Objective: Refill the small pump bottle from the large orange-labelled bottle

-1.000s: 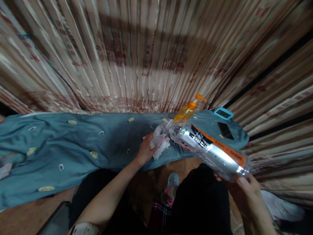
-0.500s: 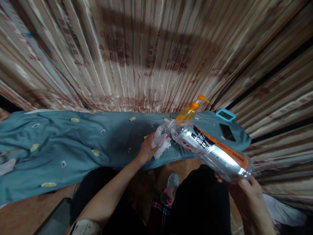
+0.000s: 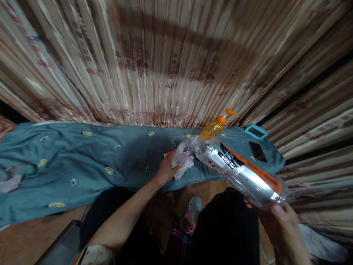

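Note:
My right hand (image 3: 278,221) grips the bottom of a large clear plastic bottle (image 3: 239,171) with a silver, black and orange label. The bottle is tilted, its mouth pointing left and touching the rim of a small clear cup (image 3: 182,154). My left hand (image 3: 166,170) holds that small cup on the blue-green cloth (image 3: 91,162), with a white lacy piece (image 3: 184,169) under it. Whether liquid is flowing I cannot tell.
An orange pump bottle (image 3: 215,127) stands behind the cup. A blue-framed digital timer (image 3: 256,131) and a dark phone (image 3: 257,151) lie at the cloth's right end. Striped curtains (image 3: 171,62) hang behind. My dark-clothed legs and a shoe (image 3: 190,215) show below.
The view drifted slightly; both hands, the bottle and the cup hold nearly the same pose, the big bottle sitting a little lower and to the right.

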Action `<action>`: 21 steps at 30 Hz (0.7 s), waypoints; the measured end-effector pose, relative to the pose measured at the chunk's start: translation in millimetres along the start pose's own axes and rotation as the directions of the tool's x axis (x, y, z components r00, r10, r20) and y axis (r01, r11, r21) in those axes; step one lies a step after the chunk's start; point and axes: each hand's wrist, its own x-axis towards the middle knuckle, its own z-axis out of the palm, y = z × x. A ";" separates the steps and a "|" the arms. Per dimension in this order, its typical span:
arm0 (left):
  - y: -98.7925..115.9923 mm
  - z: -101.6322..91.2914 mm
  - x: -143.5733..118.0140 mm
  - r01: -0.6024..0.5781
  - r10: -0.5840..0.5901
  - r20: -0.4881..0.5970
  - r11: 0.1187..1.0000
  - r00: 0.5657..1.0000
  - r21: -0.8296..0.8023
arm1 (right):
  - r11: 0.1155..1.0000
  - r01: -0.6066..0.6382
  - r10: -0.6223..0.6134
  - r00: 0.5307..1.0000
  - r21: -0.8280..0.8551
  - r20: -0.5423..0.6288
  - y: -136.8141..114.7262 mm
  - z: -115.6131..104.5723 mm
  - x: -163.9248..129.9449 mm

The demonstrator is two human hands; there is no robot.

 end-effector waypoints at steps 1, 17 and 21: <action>-0.2 0.4 0.0 0.000 0.000 0.000 1.000 1.000 0.001 | 1.000 0.005 -0.005 1.000 -0.007 0.017 1.5 -2.6 1.9; -1.3 1.0 -0.2 -0.021 0.021 0.015 1.000 1.000 0.001 | 1.000 0.025 -0.025 1.000 -0.008 0.012 1.4 -6.0 4.9; -1.6 0.7 -0.4 -0.024 0.024 0.009 1.000 1.000 -0.006 | 0.999 0.038 -0.038 0.999 -0.025 -0.007 -5.7 6.1 -1.7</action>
